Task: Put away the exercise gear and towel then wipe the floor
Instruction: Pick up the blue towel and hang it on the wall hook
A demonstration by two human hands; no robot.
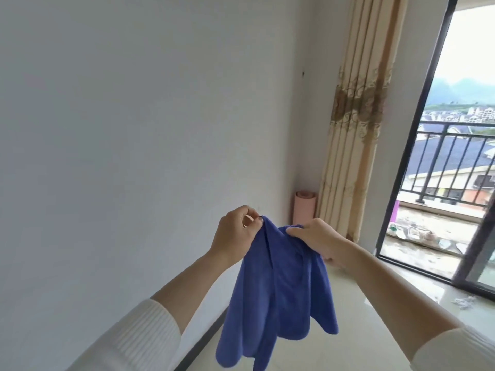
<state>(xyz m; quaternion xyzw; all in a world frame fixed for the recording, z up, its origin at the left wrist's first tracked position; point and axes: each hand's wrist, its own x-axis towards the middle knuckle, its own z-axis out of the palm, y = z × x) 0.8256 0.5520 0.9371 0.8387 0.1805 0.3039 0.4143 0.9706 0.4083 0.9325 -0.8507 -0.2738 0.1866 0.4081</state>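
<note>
The blue towel [278, 285], soft and fleecy, is held up in the air before the plain wall: one top corner is pinched in the left hand [235, 234], the other bunched in the right hand [318, 236]. A slack pinch could drop a corner to the glossy tiled floor [361, 338]. A rolled pink mat [304, 207] stands in the corner by the pleated curtain [356, 116]

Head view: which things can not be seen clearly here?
- Blue towel: lower edge cut off by the frame bottom; top corners hidden inside the left hand and right hand.
- Pink rolled mat: base hidden behind the towel.
- Small debris by the balcony door: too small to identify.
</note>
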